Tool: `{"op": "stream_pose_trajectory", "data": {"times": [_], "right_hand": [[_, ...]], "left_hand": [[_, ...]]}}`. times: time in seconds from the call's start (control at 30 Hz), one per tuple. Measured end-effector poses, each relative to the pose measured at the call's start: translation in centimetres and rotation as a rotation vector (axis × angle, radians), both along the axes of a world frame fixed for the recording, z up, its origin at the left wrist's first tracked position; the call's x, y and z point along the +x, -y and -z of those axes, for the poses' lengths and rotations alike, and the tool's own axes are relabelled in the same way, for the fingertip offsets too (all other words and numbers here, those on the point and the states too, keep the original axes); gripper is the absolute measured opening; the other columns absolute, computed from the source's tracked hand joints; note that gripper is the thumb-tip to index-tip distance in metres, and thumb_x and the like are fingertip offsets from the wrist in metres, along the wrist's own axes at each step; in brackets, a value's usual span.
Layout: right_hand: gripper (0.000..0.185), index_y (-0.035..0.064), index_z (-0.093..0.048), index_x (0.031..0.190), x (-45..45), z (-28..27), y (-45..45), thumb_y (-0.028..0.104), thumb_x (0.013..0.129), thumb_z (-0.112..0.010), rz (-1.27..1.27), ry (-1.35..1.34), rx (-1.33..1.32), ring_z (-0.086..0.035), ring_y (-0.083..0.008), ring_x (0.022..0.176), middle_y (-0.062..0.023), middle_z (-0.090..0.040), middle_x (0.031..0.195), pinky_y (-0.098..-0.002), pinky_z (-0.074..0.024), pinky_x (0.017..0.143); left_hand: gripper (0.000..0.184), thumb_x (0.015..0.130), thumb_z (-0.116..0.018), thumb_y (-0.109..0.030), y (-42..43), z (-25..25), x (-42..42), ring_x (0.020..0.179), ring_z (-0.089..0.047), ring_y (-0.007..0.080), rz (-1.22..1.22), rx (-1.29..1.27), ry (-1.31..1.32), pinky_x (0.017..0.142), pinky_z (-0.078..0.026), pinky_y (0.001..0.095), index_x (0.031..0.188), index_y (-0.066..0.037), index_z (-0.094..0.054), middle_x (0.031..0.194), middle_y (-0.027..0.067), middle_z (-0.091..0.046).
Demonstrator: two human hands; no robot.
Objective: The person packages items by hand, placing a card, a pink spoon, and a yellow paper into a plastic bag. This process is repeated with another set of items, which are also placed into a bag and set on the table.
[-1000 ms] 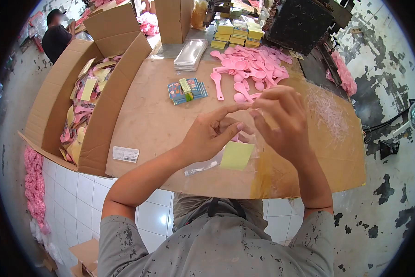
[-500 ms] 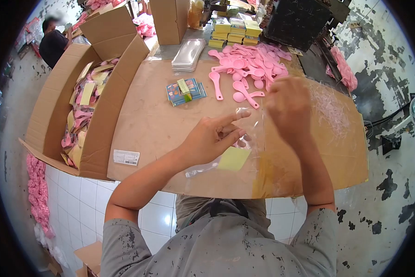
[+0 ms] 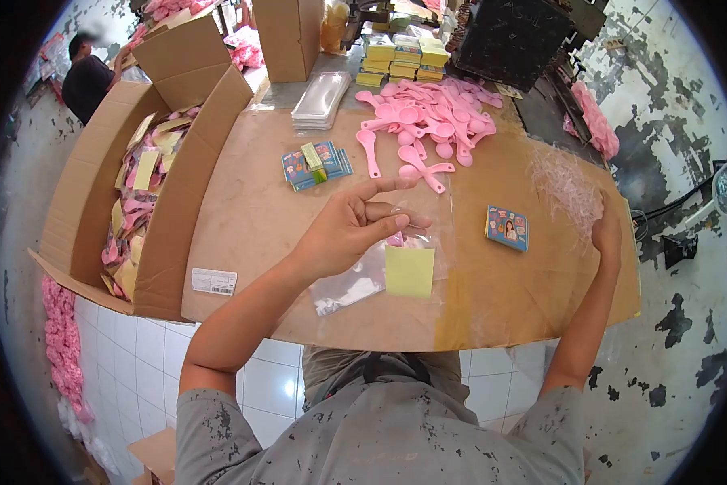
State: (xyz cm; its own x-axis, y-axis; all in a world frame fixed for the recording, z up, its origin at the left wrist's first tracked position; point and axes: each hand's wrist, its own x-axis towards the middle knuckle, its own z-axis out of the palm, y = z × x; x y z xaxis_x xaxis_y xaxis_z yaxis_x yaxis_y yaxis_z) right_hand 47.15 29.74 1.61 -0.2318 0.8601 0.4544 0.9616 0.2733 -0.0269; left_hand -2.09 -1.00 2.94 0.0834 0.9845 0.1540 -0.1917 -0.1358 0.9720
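Now the right hand [image 3: 606, 230] is at the clear strips [image 3: 564, 190]

Probably light, limp and slippery, the clear bag [image 3: 345, 289] beside the yellow card [image 3: 410, 272] is best pinched by an edge. It lies near the cardboard sheet [image 3: 541, 299]'s front edge, below the left hand [image 3: 341, 233]'s bent fingers; I cannot tell whether either hand grips. Since the earlier frame, the right has swung outward, uncovering a blue pack [image 3: 506, 228].

Pale-yellow square paper card [image 3: 409, 272] near the front table edge: one. Square block with blue printed face [image 3: 507, 228], lying alone: one. White rectangular printed label [image 3: 214, 280]: one. Fanned pile of blue printed packets [image 3: 332, 159]: one. Stack of flat clear plastic sleeves [image 3: 321, 99]: one. Brown corrugated cardboard boxes [image 3: 187, 206]: at least three. Pink plastic spoons [image 3: 444, 121]: heaped, overlapping, well above ten, exact count not determinable.
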Motion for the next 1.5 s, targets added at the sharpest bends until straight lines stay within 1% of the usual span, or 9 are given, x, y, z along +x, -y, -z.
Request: {"op": "stream_pose_trajectory", "data": {"times": [0.1, 0.33, 0.43, 0.6, 0.8, 0.93, 1.0, 1.23, 1.5], "right_hand": [[0.059, 0.0089, -0.049, 0.153, -2.9, -3.7, 2.3, -0.003, 0.095, -0.055, -0.407, -0.422, -0.395, -0.07, -0.0388, 0.114, -0.0156, -0.072, 0.128, -0.0438, -0.0505, 0.103], [0.053, 0.0093, -0.059, 0.144, -0.4, 0.1, -2.5, 0.004, 0.091, -0.064, 0.17, 0.56, 0.099, -0.057, -0.0369, 0.133, -0.0188, -0.063, 0.14, -0.0464, -0.0442, 0.112], [0.045, 0.0079, -0.065, 0.136, -3.6, -2.8, -0.5, 0.004, 0.091, -0.064, -0.128, 0.011, 0.153, -0.062, -0.0327, 0.127, -0.0173, -0.065, 0.137, -0.0419, -0.0462, 0.109], [0.029, 0.0046, -0.071, 0.126, -11.9, -5.7, 5.0, 0.012, 0.098, -0.069, -0.528, -0.741, -0.41, -0.068, -0.0183, 0.109, -0.0069, -0.072, 0.119, -0.0332, -0.0521, 0.096], [0.035, 0.0025, -0.066, 0.13, -25.0, -5.1, 17.1, 0.011, 0.097, -0.074, -1.147, -0.646, -0.782, -0.065, -0.0101, 0.103, -0.0042, -0.072, 0.106, -0.0286, -0.0524, 0.087], [0.029, 0.0006, -0.067, 0.124, -27.7, -2.5, 18.4, 0.006, 0.096, -0.073, -1.085, -0.882, -1.069, -0.065, -0.0078, 0.095, -0.0024, -0.069, 0.102, -0.0257, -0.0528, 0.082], [0.024, 0.0, -0.067, 0.121, -28.1, -2.0, 17.4, 0.004, 0.098, -0.072, -1.102, -0.949, -1.094, -0.064, -0.0065, 0.091, -0.0012, -0.069, 0.101, -0.0243, -0.0526, 0.08], [0.019, -0.0015, -0.07, 0.116, -27.3, -1.5, 16.6, 0.003, 0.098, -0.072, -1.019, -1.011, -1.038, -0.064, -0.0068, 0.092, -0.0027, -0.071, 0.106, -0.0244, -0.0522, 0.077], [0.015, -0.003, -0.074, 0.111, -26.9, 0.1, 15.4, 0.0, 0.097, -0.07, -1.091, -1.134, -0.993, -0.065, -0.0093, 0.088, -0.0051, -0.072, 0.103, -0.0266, -0.0524, 0.077]], "left_hand": [[0.045, 0.11, -0.056, -0.019, -0.2, -0.1, -0.1, 0.115, -0.072, 0.0237, -0.015, -0.038, 0.062, 0.097, -0.058, 0.0344, 0.15, 0.001, -0.046, 0.122, 0.0186, -0.074], [0.034, 0.112, -0.053, -0.019, -0.6, 0.9, -0.3, 0.115, -0.072, 0.0245, -0.055, -0.04, 0.042, 0.098, -0.059, 0.0353, 0.136, 0.003, -0.058, 0.123, 0.0177, -0.073], [0.03, 0.112, -0.053, -0.019, -0.6, 1.1, -0.3, 0.113, -0.073, 0.0226, -0.091, -0.048, 0.053, 0.097, -0.06, 0.034, 0.128, 0.004, -0.064, 0.121, 0.0166, -0.074], [0.027, 0.111, -0.056, -0.019, -0.5, 0.7, 0.0, 0.107, -0.073, 0.0186, -0.146, -0.044, 0.0, 0.094, -0.06, 0.032, 0.115, 0.005, -0.069, 0.118, 0.0154, -0.075], [0.027, 0.11, -0.058, -0.018, -0.6, 1.6, 0.4, 0.106, -0.073, 0.0173, -0.159, -0.003, -0.025, 0.092, -0.06, 0.031, 0.115, 0.006, -0.069, 0.114, 0.0144, -0.076], [0.027, 0.109, -0.06, -0.018, -0.5, 1.4, 0.0, 0.108, -0.073, 0.0181, -0.182, -0.016, -0.085, 0.094, -0.06, 0.0322, 0.117, 0.006, -0.069, 0.113, 0.0143, -0.076], [0.027, 0.108, -0.062, -0.017, -0.6, 1.1, 0.3, 0.109, -0.072, 0.0187, -0.187, 0.008, 0.073, 0.097, -0.06, 0.0329, 0.119, 0.006, -0.069, 0.113, 0.0145, -0.076], [0.026, 0.106, -0.063, -0.009, -0.7, 1.6, 0.1, 0.111, -0.072, 0.02, -0.188, -0.003, -0.04, 0.1, -0.059, 0.0335, 0.125, 0.007, -0.068, 0.117, 0.0155, -0.075], [0.025, 0.103, -0.066, -0.007, -0.9, 2.7, 0.0, 0.102, -0.07, 0.0118, -0.263, 0.136, -0.183, 0.091, -0.058, 0.028, 0.126, 0.0, -0.073, 0.115, 0.0084, -0.076]]}}
